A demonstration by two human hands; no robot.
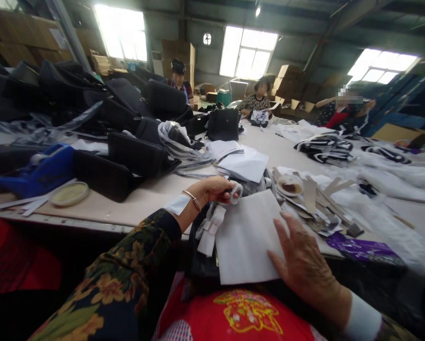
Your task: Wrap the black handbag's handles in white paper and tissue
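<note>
My left hand [217,189] is closed, its fingers around a small ring-shaped piece wrapped in whitish plastic [236,194]. My right hand [301,255] has its fingers spread, with the fingertips on the right edge of a white sheet [248,241]. That sheet lies over a black item [203,265] at the table edge in front of me, probably a bag, though most of it is hidden. Beside the sheet, below my left hand, a white wrapped strip [211,230] rests on the black item.
Black bags [137,156] are heaped at left, near a blue tape dispenser [45,170] and a round lid [69,194]. White papers [244,161] lie ahead. At right are a bowl of brown paste [289,184], cardboard strips [310,196] and purple plastic [363,248]. Several people sit across the table.
</note>
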